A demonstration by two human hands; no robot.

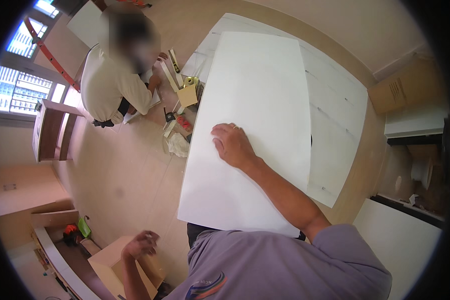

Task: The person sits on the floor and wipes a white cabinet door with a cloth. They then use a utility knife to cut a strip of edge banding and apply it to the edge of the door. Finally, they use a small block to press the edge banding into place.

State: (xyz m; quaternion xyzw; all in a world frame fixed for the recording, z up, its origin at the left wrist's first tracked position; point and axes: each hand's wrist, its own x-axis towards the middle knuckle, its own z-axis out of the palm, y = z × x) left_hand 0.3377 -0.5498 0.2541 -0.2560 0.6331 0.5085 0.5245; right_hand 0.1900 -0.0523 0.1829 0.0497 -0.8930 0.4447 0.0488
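Note:
A large white panel [255,85] lies in front of me, its near edge against my body. My right hand [231,144] rests on the panel's left half with its fingers loosely bent and nothing visible in them. Off to the lower left, my left hand [141,244] hangs in the air above an open cardboard box [112,260]. Its fingers are loosely curled and apart, and I see nothing held in them.
White marble-patterned sheets [335,120] lie beneath and beyond the panel. At far left a person [117,82] crouches over pale strips. Between us are a tape measure [169,116], a yellow tape roll [191,81] and a plastic bag [178,145]. A cabinet [410,165] stands right.

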